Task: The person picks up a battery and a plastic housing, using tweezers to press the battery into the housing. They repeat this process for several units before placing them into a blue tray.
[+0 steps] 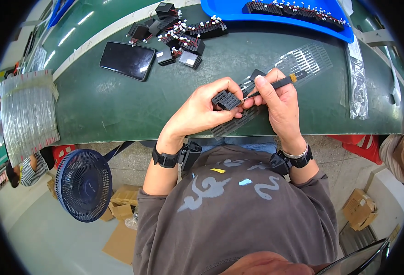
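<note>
Left hand (201, 105) pinches block (226, 100); right hand (282, 104) grips tweezers (283, 82). Tweezers slant down-left, tip at block's right edge, contact unclear.

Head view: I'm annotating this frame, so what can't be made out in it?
All in the head view:
Tweezers: middle covered by the right hand.
Black slotted block: partly hidden by the left hand.
Blue tray: far side cut off by the top edge.
White connectors: too small and crowded to count.

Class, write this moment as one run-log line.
left hand: holds black slotted block; right hand: holds black tool, tip near block; nearby: phone, blue tray
</note>
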`<action>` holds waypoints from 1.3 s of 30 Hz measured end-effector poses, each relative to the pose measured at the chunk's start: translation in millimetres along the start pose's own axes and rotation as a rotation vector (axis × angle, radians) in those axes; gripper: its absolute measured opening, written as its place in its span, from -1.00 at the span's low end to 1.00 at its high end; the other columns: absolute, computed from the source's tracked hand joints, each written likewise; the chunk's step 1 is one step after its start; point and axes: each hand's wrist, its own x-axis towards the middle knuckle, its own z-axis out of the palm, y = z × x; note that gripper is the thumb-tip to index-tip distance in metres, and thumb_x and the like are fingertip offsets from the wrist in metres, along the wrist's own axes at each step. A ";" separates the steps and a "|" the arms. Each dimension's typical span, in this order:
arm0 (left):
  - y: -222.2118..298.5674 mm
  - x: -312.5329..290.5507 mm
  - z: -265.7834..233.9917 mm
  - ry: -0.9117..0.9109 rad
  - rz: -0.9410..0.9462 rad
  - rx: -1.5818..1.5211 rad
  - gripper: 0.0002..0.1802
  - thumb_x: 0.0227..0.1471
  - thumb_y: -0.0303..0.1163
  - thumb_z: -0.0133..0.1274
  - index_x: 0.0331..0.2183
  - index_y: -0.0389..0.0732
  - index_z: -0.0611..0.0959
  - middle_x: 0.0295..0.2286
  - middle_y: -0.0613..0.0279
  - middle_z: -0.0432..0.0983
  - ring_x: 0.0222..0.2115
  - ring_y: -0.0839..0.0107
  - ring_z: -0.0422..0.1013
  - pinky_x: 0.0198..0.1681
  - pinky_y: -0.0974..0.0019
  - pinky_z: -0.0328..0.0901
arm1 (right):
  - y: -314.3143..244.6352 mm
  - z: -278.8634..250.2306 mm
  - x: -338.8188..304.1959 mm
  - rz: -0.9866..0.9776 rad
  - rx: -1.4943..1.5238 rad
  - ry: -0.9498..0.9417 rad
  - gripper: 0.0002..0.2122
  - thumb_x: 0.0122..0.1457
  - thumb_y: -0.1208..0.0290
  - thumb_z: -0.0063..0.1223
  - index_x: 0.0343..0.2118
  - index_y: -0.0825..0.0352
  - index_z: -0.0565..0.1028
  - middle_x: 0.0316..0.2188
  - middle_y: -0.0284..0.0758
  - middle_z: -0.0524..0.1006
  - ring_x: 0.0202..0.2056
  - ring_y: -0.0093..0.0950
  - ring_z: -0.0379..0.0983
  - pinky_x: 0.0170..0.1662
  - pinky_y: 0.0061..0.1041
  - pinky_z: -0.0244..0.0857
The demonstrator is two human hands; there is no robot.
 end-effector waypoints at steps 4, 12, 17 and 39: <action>3.3 0.1 0.3 -0.005 -0.010 -0.006 -0.79 0.00 -0.70 0.14 -0.28 -0.33 0.51 -0.30 0.25 0.48 -0.30 0.49 0.53 -0.19 0.41 0.49 | 1.6 -1.5 0.2 0.008 0.005 -0.009 -0.79 0.33 0.32 0.01 -0.43 0.27 0.34 -0.55 -0.42 0.47 -0.49 -0.63 0.53 -0.40 -0.73 0.31; 1.1 0.4 0.0 -0.004 -0.002 -0.010 -0.79 0.00 -0.69 0.15 -0.28 -0.34 0.51 -0.30 0.24 0.48 -0.29 0.48 0.52 -0.19 0.40 0.49 | 2.5 -1.9 0.6 -0.021 -0.002 -0.017 -0.80 0.33 0.33 0.02 -0.42 0.27 0.34 -0.53 -0.38 0.50 -0.48 -0.63 0.53 -0.39 -0.73 0.31; 2.4 0.0 -0.5 -0.007 -0.005 0.014 -0.77 -0.01 -0.68 0.18 -0.28 -0.32 0.52 -0.31 0.26 0.48 -0.29 0.51 0.51 -0.18 0.41 0.48 | 2.9 -1.1 -0.1 -0.018 0.004 -0.014 -0.80 0.33 0.33 0.02 -0.41 0.27 0.35 -0.52 -0.39 0.50 -0.48 -0.63 0.53 -0.39 -0.73 0.30; 2.1 -1.1 -5.7 -0.046 -0.031 0.032 -0.70 -0.06 -0.56 0.27 -0.25 -0.25 0.52 -0.31 0.31 0.49 -0.29 0.55 0.48 -0.26 0.45 0.44 | -3.5 -9.8 2.3 -0.013 0.125 -0.032 -0.78 0.35 0.35 -0.02 -0.44 0.26 0.29 -0.58 -0.42 0.41 -0.41 -0.54 0.56 -0.29 -0.55 0.50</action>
